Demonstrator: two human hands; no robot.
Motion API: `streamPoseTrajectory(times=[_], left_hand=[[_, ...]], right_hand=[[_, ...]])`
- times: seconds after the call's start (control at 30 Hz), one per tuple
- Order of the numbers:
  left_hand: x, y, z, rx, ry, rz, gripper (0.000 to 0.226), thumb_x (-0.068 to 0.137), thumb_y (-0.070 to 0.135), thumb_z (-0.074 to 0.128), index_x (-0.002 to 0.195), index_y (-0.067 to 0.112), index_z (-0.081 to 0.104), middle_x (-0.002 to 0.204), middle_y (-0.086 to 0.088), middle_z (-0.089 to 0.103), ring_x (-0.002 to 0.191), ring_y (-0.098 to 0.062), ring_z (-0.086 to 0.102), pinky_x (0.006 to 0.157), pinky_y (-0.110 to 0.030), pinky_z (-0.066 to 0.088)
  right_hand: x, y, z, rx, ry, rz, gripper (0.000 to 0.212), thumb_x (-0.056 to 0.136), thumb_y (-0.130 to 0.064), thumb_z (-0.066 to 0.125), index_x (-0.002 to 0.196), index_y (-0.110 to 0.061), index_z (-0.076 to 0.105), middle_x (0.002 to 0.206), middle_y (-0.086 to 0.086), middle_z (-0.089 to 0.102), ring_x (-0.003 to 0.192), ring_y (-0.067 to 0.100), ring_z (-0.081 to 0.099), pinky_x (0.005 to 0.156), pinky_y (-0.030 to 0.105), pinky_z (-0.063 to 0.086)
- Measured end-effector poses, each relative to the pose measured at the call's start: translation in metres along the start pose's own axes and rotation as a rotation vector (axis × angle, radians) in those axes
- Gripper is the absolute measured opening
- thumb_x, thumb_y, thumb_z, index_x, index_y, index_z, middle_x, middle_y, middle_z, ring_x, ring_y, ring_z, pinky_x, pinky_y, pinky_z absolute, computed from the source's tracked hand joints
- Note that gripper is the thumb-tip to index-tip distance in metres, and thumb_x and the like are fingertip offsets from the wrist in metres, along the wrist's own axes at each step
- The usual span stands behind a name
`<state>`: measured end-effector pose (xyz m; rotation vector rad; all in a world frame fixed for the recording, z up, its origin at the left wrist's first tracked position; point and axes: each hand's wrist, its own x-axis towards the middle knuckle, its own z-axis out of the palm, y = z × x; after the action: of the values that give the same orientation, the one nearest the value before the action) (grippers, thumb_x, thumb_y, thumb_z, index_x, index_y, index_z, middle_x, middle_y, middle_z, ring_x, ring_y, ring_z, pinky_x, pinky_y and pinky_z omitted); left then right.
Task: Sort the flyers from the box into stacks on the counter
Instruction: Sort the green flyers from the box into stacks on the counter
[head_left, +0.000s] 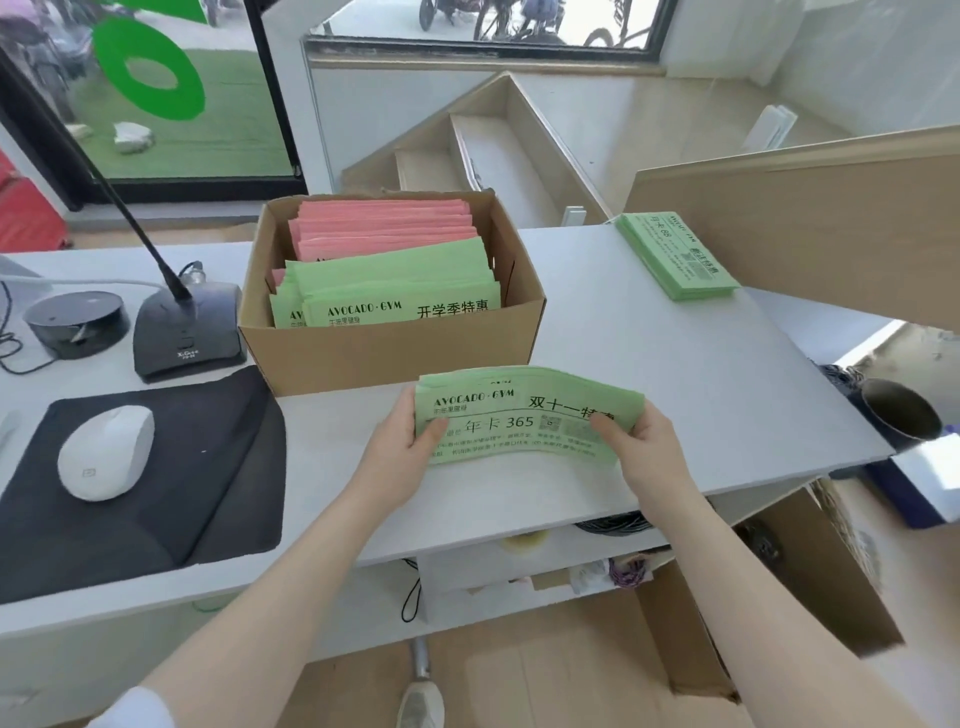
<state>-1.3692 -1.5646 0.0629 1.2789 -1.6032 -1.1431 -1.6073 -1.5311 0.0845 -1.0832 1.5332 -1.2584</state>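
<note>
While both hands work over the white counter (649, 338), the left hand (402, 447) grips the left end of a bundle of green flyers (524, 415), thumb curled over the printed face and fingers tucked behind. The right hand (641, 441) pinches the right end the same way, thumb on top. The bundle bows upward between them, its lower edge near the counter just in front of the cardboard box (389, 343). Inside the box more green flyers (395, 291) lie toward the front and pink flyers (384, 218) behind them. A separate green stack (675, 254) rests far right on the counter, well apart from the box. To the left sit a desk microphone (187, 332), a black puck-shaped device (78, 322) and a white mouse (106, 452) on a black pad (208, 467)
</note>
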Motion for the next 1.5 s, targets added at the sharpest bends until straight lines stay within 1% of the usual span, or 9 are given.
streamPoseTrajectory(times=[0.13, 0.3, 0.5, 0.6, 0.83, 0.97, 1.1, 1.37, 1.5], left_hand=[[0.02, 0.027, -0.01, 0.176, -0.064, 0.236, 0.021, 0.095, 0.008, 0.045, 0.114, 0.018, 0.047, 0.095, 0.019, 0.061, 0.082, 0.014, 0.057, 0.067, -0.003, 0.042], [0.05, 0.064, 0.007, 0.289, -0.101, 0.509, 0.023, 0.095, 0.012, 0.043, 0.116, 0.018, 0.051, 0.096, 0.007, 0.065, 0.081, -0.016, 0.062, 0.071, -0.033, 0.05], [0.089, 0.1, 0.054, 0.397, -0.123, 0.639, 0.028, 0.093, 0.016, 0.039, 0.119, 0.023, 0.048, 0.094, -0.003, 0.066, 0.079, -0.028, 0.059, 0.067, -0.037, 0.048], [0.115, 0.111, 0.081, 0.414, -0.123, 0.601, 0.028, 0.095, 0.011, 0.043, 0.121, 0.016, 0.051, 0.097, -0.003, 0.064, 0.079, -0.022, 0.054, 0.069, -0.034, 0.045], [0.203, 0.126, 0.143, 0.046, -0.072, 0.187, 0.007, 0.088, 0.02, 0.06, 0.094, 0.022, 0.061, 0.082, 0.002, 0.068, 0.067, -0.006, 0.058, 0.056, -0.011, 0.041], [0.254, 0.122, 0.183, -0.564, -0.001, -0.238, 0.016, 0.091, 0.018, 0.056, 0.105, 0.009, 0.056, 0.095, -0.009, 0.07, 0.078, -0.013, 0.067, 0.068, -0.02, 0.055], [0.291, 0.11, 0.228, -0.586, -0.028, -0.321, 0.02, 0.094, 0.011, 0.048, 0.113, 0.015, 0.055, 0.101, -0.006, 0.07, 0.082, -0.016, 0.068, 0.076, -0.024, 0.055], [0.367, 0.099, 0.27, -0.37, 0.022, -0.289, 0.039, 0.088, -0.001, 0.051, 0.125, 0.009, 0.055, 0.097, -0.01, 0.07, 0.083, -0.019, 0.065, 0.077, -0.03, 0.055], [0.377, 0.087, 0.278, -0.277, 0.045, -0.3, 0.039, 0.087, -0.003, 0.05, 0.123, 0.01, 0.057, 0.08, 0.005, 0.067, 0.076, -0.015, 0.062, 0.077, -0.029, 0.054]], right_hand=[[0.012, -0.013, -0.013, -0.031, 0.126, -0.035, 0.027, 0.084, -0.002, 0.062, 0.092, -0.025, 0.051, 0.092, 0.0, 0.06, 0.08, 0.014, 0.058, 0.065, 0.017, 0.048], [0.017, -0.025, -0.035, -0.447, 0.223, -0.194, 0.017, 0.083, -0.009, 0.065, 0.096, -0.019, 0.06, 0.095, -0.006, 0.062, 0.092, 0.015, 0.054, 0.076, 0.021, 0.037], [0.034, -0.046, -0.056, -0.792, 0.226, -0.369, 0.018, 0.088, -0.016, 0.059, 0.105, -0.011, 0.064, 0.102, 0.004, 0.066, 0.101, 0.021, 0.055, 0.084, 0.026, 0.039], [0.057, -0.052, -0.072, -0.693, 0.185, -0.278, 0.008, 0.089, -0.02, 0.057, 0.094, -0.016, 0.062, 0.085, -0.002, 0.067, 0.078, 0.019, 0.06, 0.067, 0.029, 0.046], [0.154, -0.05, -0.129, -0.404, 0.135, -0.089, 0.006, 0.087, -0.017, 0.059, 0.082, -0.019, 0.063, 0.084, -0.003, 0.072, 0.075, 0.016, 0.068, 0.073, 0.034, 0.053], [0.221, -0.052, -0.158, -0.275, 0.108, -0.036, 0.008, 0.09, -0.013, 0.056, 0.088, -0.016, 0.063, 0.086, -0.002, 0.073, 0.075, 0.014, 0.07, 0.068, 0.029, 0.055], [0.291, -0.044, -0.173, -0.102, 0.136, 0.039, 0.009, 0.09, -0.007, 0.055, 0.088, -0.012, 0.062, 0.08, -0.003, 0.071, 0.066, 0.01, 0.068, 0.059, 0.025, 0.055], [0.394, -0.023, -0.193, -0.335, 0.12, 0.078, 0.011, 0.089, -0.019, 0.058, 0.079, -0.022, 0.062, 0.083, 0.0, 0.068, 0.078, 0.023, 0.067, 0.074, 0.041, 0.056], [0.412, -0.01, -0.191, -0.893, 0.106, 0.032, 0.023, 0.09, -0.034, 0.054, 0.089, -0.013, 0.063, 0.094, 0.005, 0.065, 0.082, 0.024, 0.058, 0.064, 0.031, 0.042]])
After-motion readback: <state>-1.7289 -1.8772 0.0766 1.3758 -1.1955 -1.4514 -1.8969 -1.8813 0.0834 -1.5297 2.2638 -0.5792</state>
